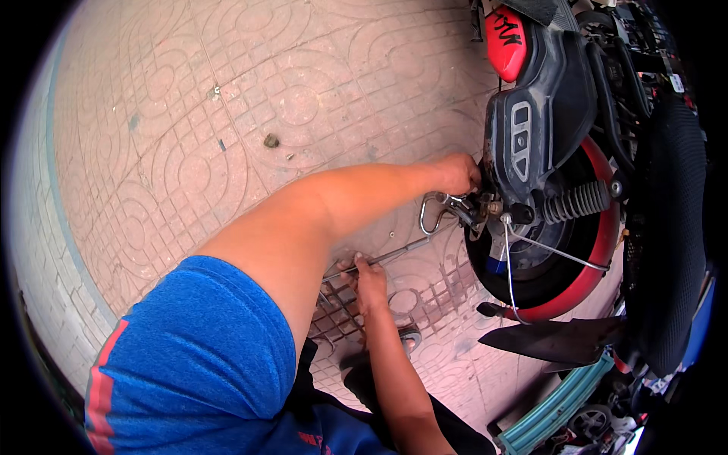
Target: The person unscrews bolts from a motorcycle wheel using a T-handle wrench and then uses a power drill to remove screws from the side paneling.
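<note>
A two-wheeler's rear wheel (565, 307) with a red rim lies to my right, beside a black ribbed cover (523, 140) and a coil-spring shock absorber (578, 203). My left hand (457, 174) reaches across to the lower edge of that cover, near the wheel's axle end. Its fingers are curled, and what they grip is hidden. Just below it, a bent chrome bar (434, 216) sticks out by the hub. Nearer me, my right hand (368, 282) has its fingers closed round a long thin metal rod (398, 252), which points toward the chrome bar.
Patterned paving tiles (227, 98) spread under everything, with a small stone (271, 140) on them. A black mudguard flap (550, 340) juts out below the wheel. A teal slatted object (557, 402) stands at the lower right. One shoe (410, 337) shows beside my right forearm.
</note>
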